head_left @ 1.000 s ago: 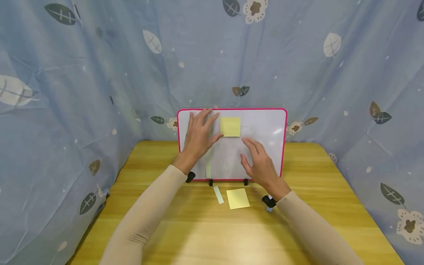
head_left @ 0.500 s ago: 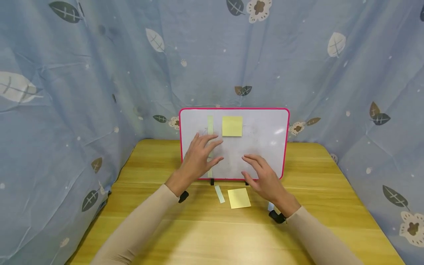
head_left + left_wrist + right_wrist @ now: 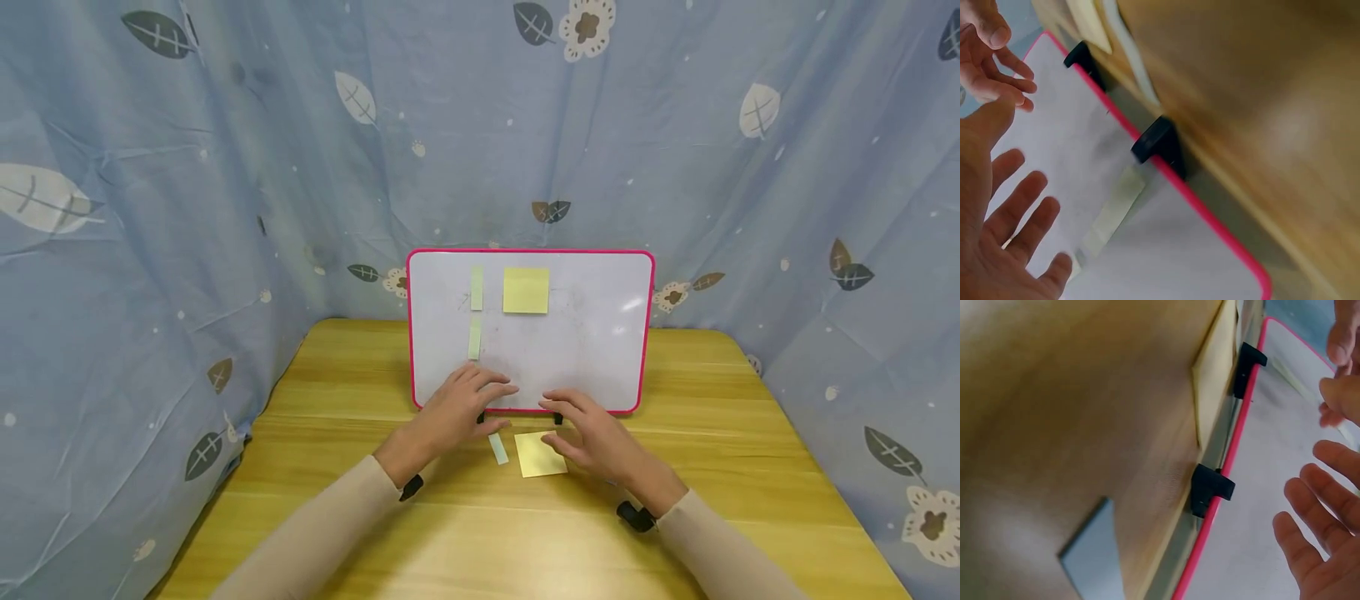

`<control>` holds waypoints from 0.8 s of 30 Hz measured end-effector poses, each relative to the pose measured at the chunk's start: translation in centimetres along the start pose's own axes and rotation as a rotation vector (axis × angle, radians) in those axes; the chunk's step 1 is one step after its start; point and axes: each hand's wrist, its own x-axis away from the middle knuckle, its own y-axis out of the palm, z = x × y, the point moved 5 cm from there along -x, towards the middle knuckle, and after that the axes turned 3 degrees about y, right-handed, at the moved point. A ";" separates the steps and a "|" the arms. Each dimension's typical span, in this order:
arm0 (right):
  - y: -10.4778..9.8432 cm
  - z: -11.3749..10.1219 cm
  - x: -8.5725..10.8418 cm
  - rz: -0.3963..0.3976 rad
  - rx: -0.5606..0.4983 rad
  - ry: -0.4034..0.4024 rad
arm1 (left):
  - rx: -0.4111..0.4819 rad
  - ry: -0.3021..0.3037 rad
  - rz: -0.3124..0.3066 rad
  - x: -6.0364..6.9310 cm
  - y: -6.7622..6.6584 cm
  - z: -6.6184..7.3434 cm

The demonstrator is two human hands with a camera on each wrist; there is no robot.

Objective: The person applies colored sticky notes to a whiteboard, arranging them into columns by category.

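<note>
A pink-framed whiteboard stands upright on black feet. Stuck on it are a yellow sticky note and, left of that, a column of pale green strips, one a paper strip at the top. My left hand, fingers spread and holding nothing, is before the board's lower left and hides the column's lower end; the left wrist view has a green strip there. My right hand has relaxed fingers around nothing, its thumb over the yellow sticky pad on the table in the head view.
Left of the yellow pad lies a narrow pale strip pad. A blue-grey pad lies on the wooden table in the right wrist view. Black feet jut out beneath the board. A patterned curtain surrounds the table.
Both hands have come down along the whiteboard toward the table, uncovering the upper green strips. The yellow note and the pads stay where they were.
</note>
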 end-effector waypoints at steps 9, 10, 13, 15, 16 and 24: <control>1.1 0.4 1.0 -0.160 0.000 0.096 | 0.078 -0.021 -0.227 1.3 2.4 0.7; 1.2 0.4 1.1 -0.176 -0.004 0.103 | 0.084 -0.022 -0.247 1.4 2.6 0.8; 1.4 0.4 1.4 -0.205 -0.003 0.107 | 0.091 -0.013 -0.300 1.6 3.0 1.3; 1.5 0.4 1.6 -0.219 0.006 0.107 | 0.077 -0.001 -0.326 1.7 3.3 1.6; 1.6 0.4 1.7 -0.223 0.012 0.105 | 0.068 0.004 -0.338 1.8 3.4 1.7; 2.0 0.3 2.0 -0.287 0.002 0.112 | 0.035 0.031 -0.395 2.1 4.5 2.2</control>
